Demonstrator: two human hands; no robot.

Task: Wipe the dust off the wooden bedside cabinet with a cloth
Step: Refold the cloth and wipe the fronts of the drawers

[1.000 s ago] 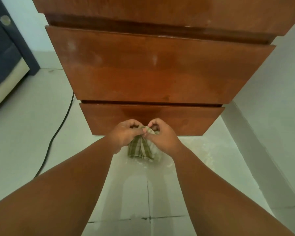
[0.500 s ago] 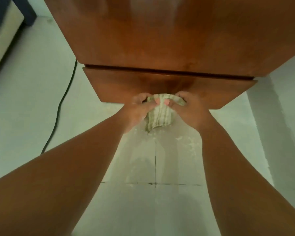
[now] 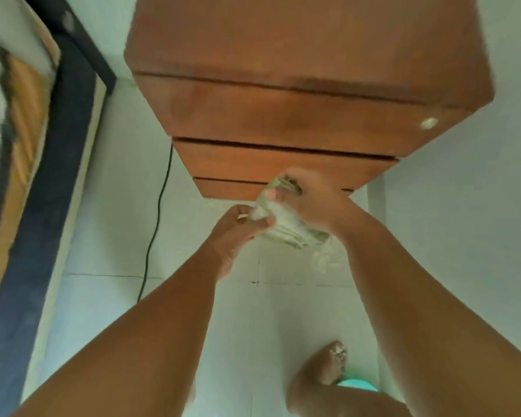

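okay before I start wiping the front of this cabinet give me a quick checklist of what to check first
1. Cloth in hand: ok, left hand and right hand both grip it.
2. Cloth bunched into a pad: ok, it looks wadded.
3. Cloth against the cabinet: cannot tell, the picture is blurred.
4. Drawer fronts shut: ok, only thin dark gaps show.
5. Black cable clear of the hands: ok, it lies on the floor to the left.
6. Dust left on the wood: cannot tell.

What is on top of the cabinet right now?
The cabinet top looks bare in the visible part; its far end is out of frame. Both hands, left hand and right hand, hold the cloth low in front of it.
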